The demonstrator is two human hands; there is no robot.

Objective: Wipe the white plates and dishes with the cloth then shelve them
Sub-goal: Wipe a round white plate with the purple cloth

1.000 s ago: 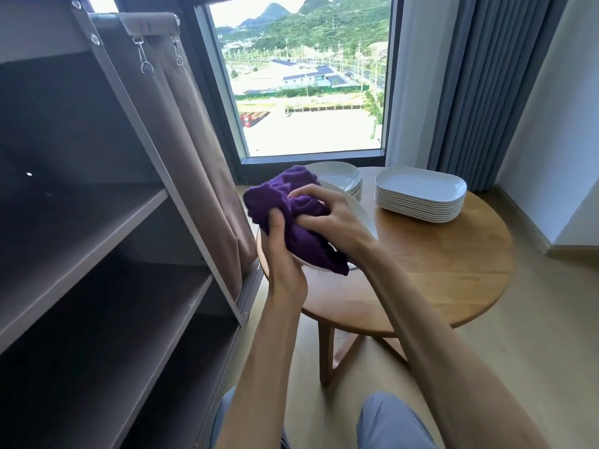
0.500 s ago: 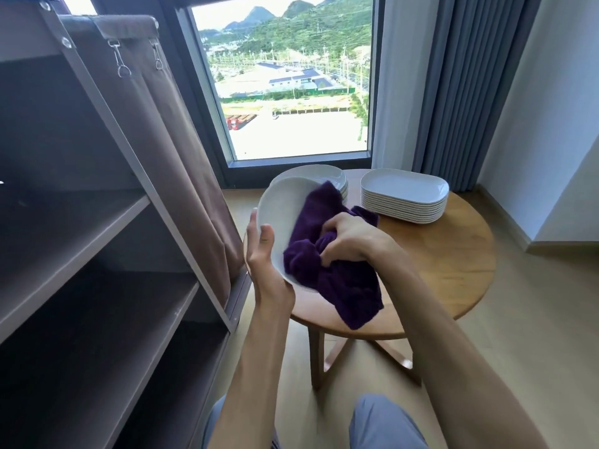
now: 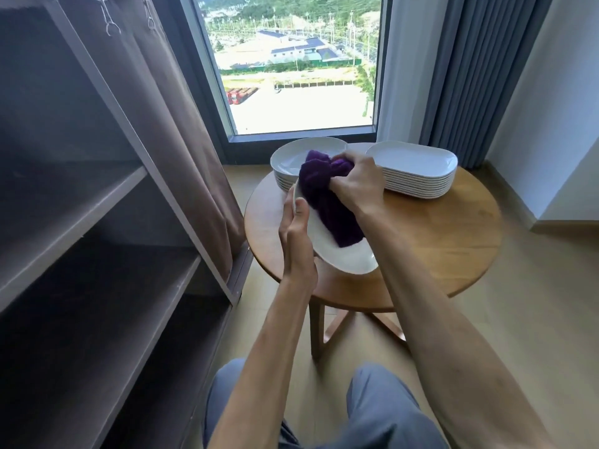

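Observation:
My left hand (image 3: 296, 241) grips the near left rim of a white oval plate (image 3: 348, 259), thumb on top, holding it tilted above the table. My right hand (image 3: 355, 183) clutches a bunched purple cloth (image 3: 327, 202) and presses it against the plate's upper face. Behind them a stack of round white plates (image 3: 291, 163) stands on the round wooden table (image 3: 447, 234). A stack of oblong white dishes (image 3: 418, 170) sits at the table's back right.
A brown open shelf unit (image 3: 97, 254) with bare shelves fills the left side, its fabric cover (image 3: 181, 150) hanging between it and the table. A window and grey curtains (image 3: 479, 72) are behind the table. My knees (image 3: 382, 409) show at the bottom.
The cloth in my right hand has swept from the plate's lower part to its upper end. The plate now lies flatter, and the view has tipped downward.

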